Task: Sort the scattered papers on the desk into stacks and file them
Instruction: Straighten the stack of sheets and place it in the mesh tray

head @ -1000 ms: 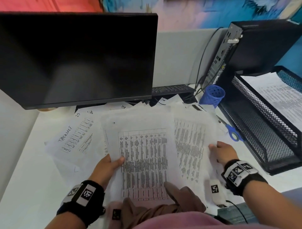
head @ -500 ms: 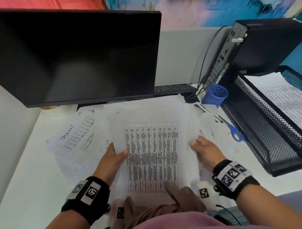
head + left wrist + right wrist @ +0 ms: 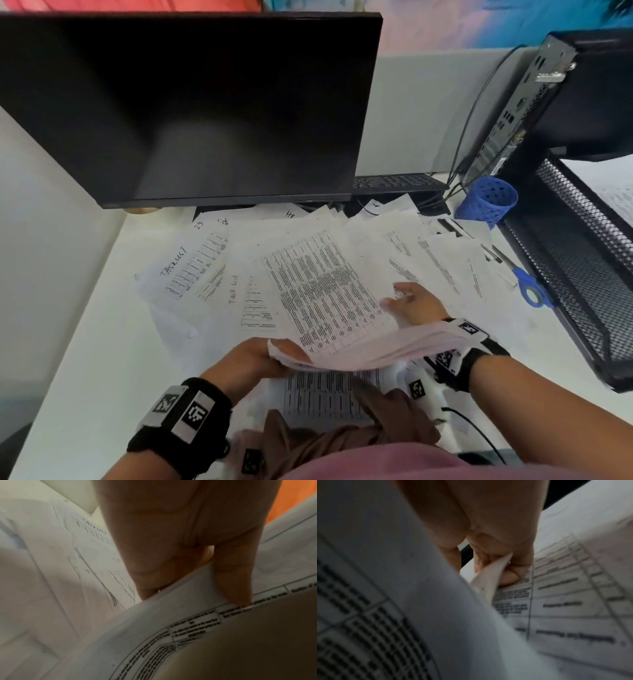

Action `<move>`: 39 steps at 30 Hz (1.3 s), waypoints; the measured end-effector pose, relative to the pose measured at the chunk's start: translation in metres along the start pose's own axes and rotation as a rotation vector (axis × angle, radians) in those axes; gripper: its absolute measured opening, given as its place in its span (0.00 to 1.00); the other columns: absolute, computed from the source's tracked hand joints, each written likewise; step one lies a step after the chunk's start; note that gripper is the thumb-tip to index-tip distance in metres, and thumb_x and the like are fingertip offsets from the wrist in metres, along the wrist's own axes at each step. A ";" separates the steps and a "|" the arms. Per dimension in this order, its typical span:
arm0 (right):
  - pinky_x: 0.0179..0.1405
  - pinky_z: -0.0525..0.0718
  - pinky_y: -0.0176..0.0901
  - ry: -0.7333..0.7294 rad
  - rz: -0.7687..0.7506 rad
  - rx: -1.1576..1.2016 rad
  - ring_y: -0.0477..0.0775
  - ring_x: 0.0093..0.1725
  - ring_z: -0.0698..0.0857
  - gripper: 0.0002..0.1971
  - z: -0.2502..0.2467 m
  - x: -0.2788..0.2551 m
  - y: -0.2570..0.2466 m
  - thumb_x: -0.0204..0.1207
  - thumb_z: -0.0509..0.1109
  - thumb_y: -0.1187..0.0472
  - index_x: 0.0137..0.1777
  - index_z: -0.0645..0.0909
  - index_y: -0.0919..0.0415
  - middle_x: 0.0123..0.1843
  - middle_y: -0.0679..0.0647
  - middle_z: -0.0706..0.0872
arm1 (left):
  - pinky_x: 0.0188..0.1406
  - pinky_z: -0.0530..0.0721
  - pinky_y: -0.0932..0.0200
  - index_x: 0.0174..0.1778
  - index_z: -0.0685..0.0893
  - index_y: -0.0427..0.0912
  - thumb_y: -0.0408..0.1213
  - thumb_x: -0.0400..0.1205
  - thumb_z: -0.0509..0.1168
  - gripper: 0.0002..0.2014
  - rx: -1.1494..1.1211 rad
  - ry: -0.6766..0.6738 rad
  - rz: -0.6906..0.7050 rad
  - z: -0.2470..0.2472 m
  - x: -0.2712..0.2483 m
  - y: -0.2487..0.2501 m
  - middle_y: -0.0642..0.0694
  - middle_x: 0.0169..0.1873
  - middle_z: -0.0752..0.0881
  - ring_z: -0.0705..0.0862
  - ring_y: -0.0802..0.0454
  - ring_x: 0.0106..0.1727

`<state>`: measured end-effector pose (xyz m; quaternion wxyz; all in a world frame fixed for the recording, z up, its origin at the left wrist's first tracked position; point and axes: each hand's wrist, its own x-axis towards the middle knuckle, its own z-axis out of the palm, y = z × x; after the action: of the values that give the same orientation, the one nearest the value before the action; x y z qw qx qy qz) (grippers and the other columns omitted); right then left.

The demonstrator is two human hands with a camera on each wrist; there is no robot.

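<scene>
Hands: left hand (image 3: 255, 358) pinches the near-left corner of the gathered sheaf (image 3: 342, 308); right hand (image 3: 416, 303) has fingers curled onto its right edge
Change: half a second ago the sheaf lay flat on the desk (image 3: 85, 359); now its near edge is raised off the loose papers (image 3: 191, 277)
Meaning: judged, one stack is collected and ready for squaring, then the mesh tray (image 3: 582, 274)
Axis: long side runs from near-right to far-left, far end down on the pile, print facing up
</scene>
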<state>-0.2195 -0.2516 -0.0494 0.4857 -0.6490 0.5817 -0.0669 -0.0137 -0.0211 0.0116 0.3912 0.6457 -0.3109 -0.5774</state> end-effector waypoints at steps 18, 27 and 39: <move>0.28 0.80 0.24 -0.066 -0.081 0.343 0.46 0.35 0.87 0.10 -0.069 -0.036 -0.008 0.76 0.67 0.75 0.56 0.83 0.68 0.45 0.59 0.89 | 0.46 0.84 0.60 0.57 0.87 0.46 0.36 0.80 0.69 0.10 -0.149 0.467 0.104 -0.009 -0.004 0.009 0.53 0.46 0.93 0.91 0.55 0.47; 0.22 0.69 0.24 -0.171 -0.082 0.174 0.40 0.22 0.73 0.15 -0.051 -0.056 0.008 0.76 0.71 0.63 0.29 0.74 0.56 0.21 0.42 0.74 | 0.64 0.79 0.51 0.59 0.86 0.47 0.36 0.81 0.68 0.11 -0.240 0.554 0.117 0.002 0.018 0.021 0.53 0.50 0.90 0.87 0.52 0.56; 0.38 0.75 0.26 0.112 -0.197 0.279 0.42 0.42 0.82 0.06 -0.081 -0.050 -0.027 0.80 0.66 0.62 0.48 0.85 0.55 0.42 0.46 0.87 | 0.43 0.79 0.67 0.39 0.86 0.56 0.33 0.79 0.70 0.10 0.098 0.695 0.372 -0.020 -0.007 0.061 0.65 0.30 0.89 0.86 0.69 0.38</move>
<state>-0.2692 -0.2599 0.0359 0.5289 -0.6245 0.5264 -0.2305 0.0086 -0.0433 0.0686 0.5396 0.7534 -0.2987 -0.2281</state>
